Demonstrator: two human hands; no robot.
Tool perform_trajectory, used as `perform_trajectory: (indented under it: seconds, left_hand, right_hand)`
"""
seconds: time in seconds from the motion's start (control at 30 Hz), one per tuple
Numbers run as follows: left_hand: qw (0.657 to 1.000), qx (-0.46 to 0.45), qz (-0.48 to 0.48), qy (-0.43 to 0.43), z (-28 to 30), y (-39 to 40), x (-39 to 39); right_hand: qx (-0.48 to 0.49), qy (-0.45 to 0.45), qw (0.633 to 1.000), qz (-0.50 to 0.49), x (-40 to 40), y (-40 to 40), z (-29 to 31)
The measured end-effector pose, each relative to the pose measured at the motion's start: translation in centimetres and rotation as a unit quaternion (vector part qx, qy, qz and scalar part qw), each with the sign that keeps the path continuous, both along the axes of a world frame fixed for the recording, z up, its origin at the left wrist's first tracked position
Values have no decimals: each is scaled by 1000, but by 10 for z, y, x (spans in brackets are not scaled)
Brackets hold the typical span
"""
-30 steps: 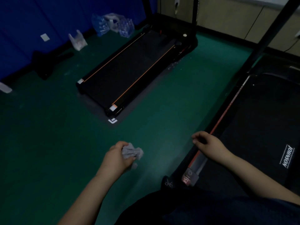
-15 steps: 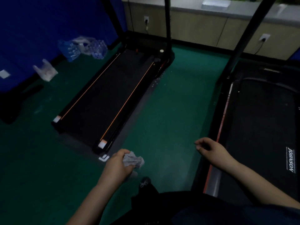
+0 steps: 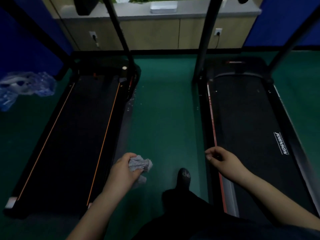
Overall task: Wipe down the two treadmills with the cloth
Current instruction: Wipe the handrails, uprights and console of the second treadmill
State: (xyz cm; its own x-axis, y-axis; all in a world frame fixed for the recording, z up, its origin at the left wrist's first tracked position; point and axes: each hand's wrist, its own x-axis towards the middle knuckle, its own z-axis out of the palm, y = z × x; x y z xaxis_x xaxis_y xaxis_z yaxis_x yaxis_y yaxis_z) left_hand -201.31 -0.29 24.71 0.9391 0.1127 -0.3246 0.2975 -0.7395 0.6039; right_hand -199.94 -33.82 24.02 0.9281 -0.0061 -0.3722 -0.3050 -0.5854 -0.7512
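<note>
Green floor point(image 3: 164, 118), dim room. Both treadmills, left point(image 3: 76, 135) and right point(image 3: 245, 127), run lengthwise toward the cabinet wall point(image 3: 149, 35). Left hand point(image 3: 123, 170) fingers clench the crumpled cloth point(image 3: 139, 164); right hand point(image 3: 223, 161) fingers loosely curled, holding nothing.

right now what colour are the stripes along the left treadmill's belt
Orange, thin lines on the left treadmill, seen in the head view.

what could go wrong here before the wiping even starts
The cloth is balled up in the left hand, so it may smear rather than wipe flat. The person's foot stands in the narrow floor strip between the left treadmill and the right treadmill; a step could catch a deck edge.
</note>
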Motion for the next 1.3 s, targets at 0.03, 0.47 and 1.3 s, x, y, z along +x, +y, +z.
perform_trajectory:
  seconds: [0.03, 0.47, 1.3]
  left_hand:
    - [1000, 3, -7, 2, -3, -3, 18]
    - [998, 28, -47, -2, 4, -50, 273]
    - [992, 25, -127, -10, 9, 23, 735]
  right_hand:
    - [-3, 2, 1000, -4, 14, -3, -3]
    - [-3, -12, 1000, -9, 255, -46, 8]
    - [-19, -26, 994, -107, 665, 23, 12]
